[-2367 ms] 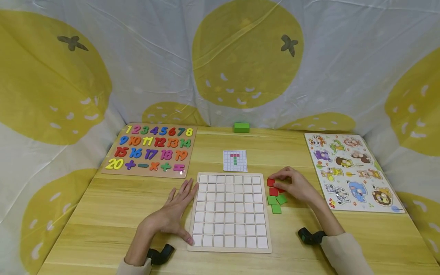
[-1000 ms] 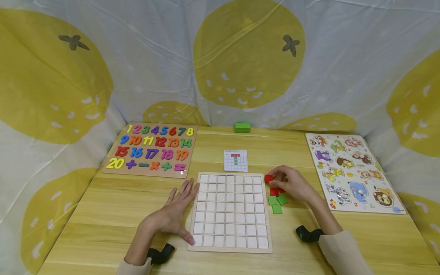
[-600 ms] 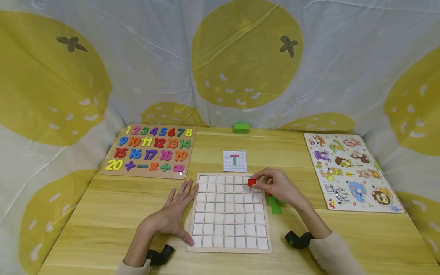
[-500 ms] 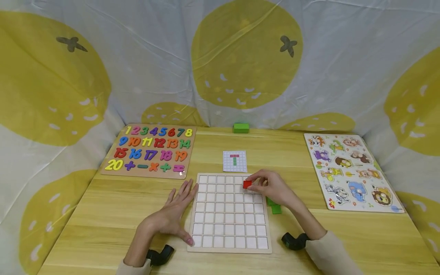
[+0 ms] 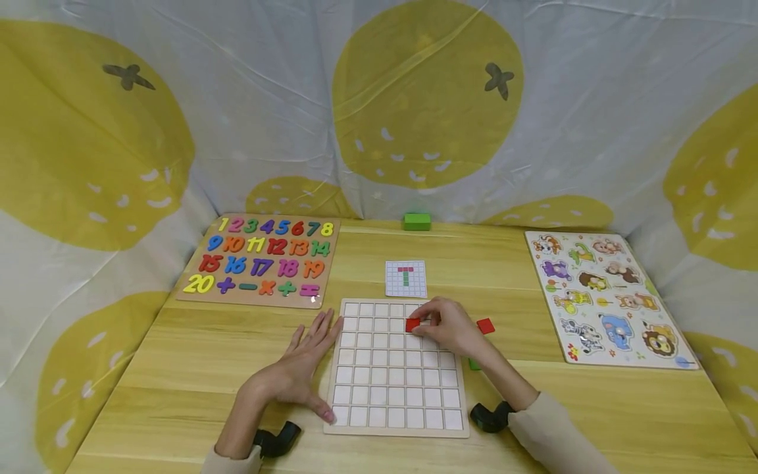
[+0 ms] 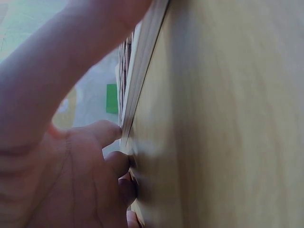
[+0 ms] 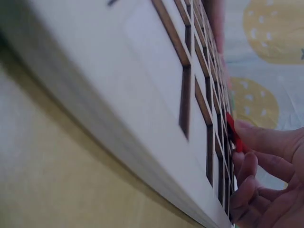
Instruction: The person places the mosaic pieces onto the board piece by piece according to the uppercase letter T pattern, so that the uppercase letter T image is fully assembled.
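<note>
A pale wooden grid board (image 5: 378, 376) with square recesses lies in the middle of the table. Between thumb and fingertips, my right hand (image 5: 451, 326) pinches a red square tile (image 5: 412, 325) over a cell in the second row from the top, right of centre. In the right wrist view this red tile (image 7: 234, 133) stands tilted at the board's surface. My left hand (image 5: 295, 370) lies spread along the board's left edge, thumb tip at the near corner, fingertips at the upper side. The left wrist view shows its fingers (image 6: 110, 133) against that edge.
Right of the board lie a loose red tile (image 5: 485, 326) and a green tile (image 5: 474, 364), partly behind my forearm. Behind it is a card (image 5: 393, 284) printed with a red-and-green T. A number board (image 5: 278, 299), animal board (image 5: 604, 352) and green block (image 5: 417, 222) stand around.
My right hand has picked up a red tile from the pile on the right and carried it leftward onto the grid board. The left hand has stayed in place.
</note>
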The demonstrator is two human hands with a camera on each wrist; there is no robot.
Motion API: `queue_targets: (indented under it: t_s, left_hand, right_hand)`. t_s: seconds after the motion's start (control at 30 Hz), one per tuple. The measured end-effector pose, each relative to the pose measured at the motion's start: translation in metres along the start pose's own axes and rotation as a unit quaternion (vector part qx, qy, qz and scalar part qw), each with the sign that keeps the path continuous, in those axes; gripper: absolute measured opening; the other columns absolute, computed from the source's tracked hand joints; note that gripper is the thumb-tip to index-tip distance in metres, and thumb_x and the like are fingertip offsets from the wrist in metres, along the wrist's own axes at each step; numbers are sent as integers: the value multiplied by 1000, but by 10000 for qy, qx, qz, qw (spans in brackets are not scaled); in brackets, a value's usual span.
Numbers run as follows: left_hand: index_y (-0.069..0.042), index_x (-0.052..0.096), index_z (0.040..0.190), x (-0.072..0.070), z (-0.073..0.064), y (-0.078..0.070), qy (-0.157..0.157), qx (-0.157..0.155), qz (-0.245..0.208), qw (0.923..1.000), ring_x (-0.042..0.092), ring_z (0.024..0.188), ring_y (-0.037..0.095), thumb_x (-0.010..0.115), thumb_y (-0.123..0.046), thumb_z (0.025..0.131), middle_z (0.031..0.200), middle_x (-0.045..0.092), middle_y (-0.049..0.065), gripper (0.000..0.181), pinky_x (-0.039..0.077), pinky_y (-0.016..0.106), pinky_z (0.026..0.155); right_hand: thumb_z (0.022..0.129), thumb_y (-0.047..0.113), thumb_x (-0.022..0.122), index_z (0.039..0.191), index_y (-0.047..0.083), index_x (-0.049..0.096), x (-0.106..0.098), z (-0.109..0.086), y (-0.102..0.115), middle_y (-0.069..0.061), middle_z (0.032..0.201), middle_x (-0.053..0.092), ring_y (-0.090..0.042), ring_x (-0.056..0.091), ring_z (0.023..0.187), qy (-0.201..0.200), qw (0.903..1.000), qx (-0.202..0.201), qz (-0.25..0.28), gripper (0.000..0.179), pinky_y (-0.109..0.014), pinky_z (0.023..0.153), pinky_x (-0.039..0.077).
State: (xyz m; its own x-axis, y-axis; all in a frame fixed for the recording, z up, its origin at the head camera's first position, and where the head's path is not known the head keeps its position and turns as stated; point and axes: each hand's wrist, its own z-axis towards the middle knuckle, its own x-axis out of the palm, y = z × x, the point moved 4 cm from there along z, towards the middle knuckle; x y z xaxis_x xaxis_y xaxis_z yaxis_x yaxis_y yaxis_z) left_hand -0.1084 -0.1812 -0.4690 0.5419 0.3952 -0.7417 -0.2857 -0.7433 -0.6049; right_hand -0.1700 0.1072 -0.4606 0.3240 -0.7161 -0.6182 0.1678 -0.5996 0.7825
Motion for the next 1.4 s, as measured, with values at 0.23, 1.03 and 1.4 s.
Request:
queue_targets:
  t_s: [0.23, 1.03, 1.4]
  left_hand:
    - [-7, 1, 167, 0, 0, 0, 3, -2, -2, 10000, -16, 161, 41, 101, -50, 51, 173, -17, 18, 159, -11, 67, 127]
    - [-5, 1, 166, 0, 0, 0, -18, 118, -120, 9999, -16, 160, 43, 101, -48, 51, 173, -17, 20, 158, -12, 68, 126]
    - [-5, 2, 166, -1, -1, -1, -72, 199, -112, 9997, -15, 159, 45, 101, -49, 52, 172, -16, 23, 158, -12, 70, 125]
  right_hand:
    - [85, 10, 84, 104, 8, 80, 2, 1, -4, -3, 88, 64, -14, 51, 74, -14, 10000, 51, 54, 20, -21, 64, 41]
    - [82, 12, 88, 102, 14, 83, 2, 3, -9, -5, 92, 67, -13, 52, 73, -64, 9998, -128, 112, 21, -20, 64, 42]
    - [84, 14, 86, 109, 13, 81, -1, 3, -8, -5, 101, 68, -14, 53, 76, 309, 9994, 15, 128, 25, -21, 65, 43]
